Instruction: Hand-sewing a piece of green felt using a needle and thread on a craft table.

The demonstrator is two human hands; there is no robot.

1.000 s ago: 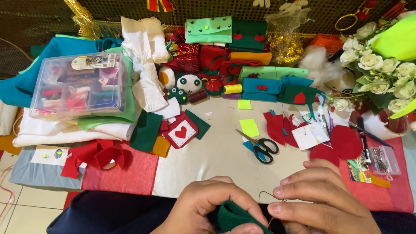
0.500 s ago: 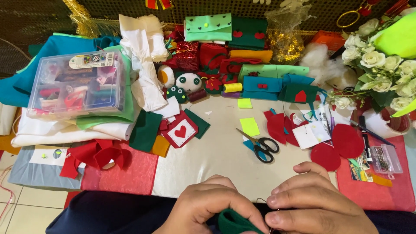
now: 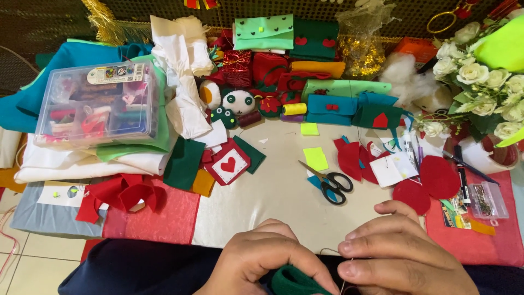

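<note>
Both hands at desk's near edge: left hand (image 3: pixel 262 257) fingers curled, gripping green felt piece (image 3: pixel 292 281); right hand (image 3: pixel 404 257) fingers pinched shut on needle (image 3: pixel 345 281).

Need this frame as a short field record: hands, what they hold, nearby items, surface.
left hand: grips a dark green felt piece at the bottom edge
right hand: fingertips pinched beside the felt, on a thin thread; needle not clearly visible
scissors: black handles, lying on the table beyond the hands, untouched
heart patch: red with a white square, left of the scissors
clear plastic box: far left, on stacked fabric
table: beige top, strewn with felt scraps
</note>
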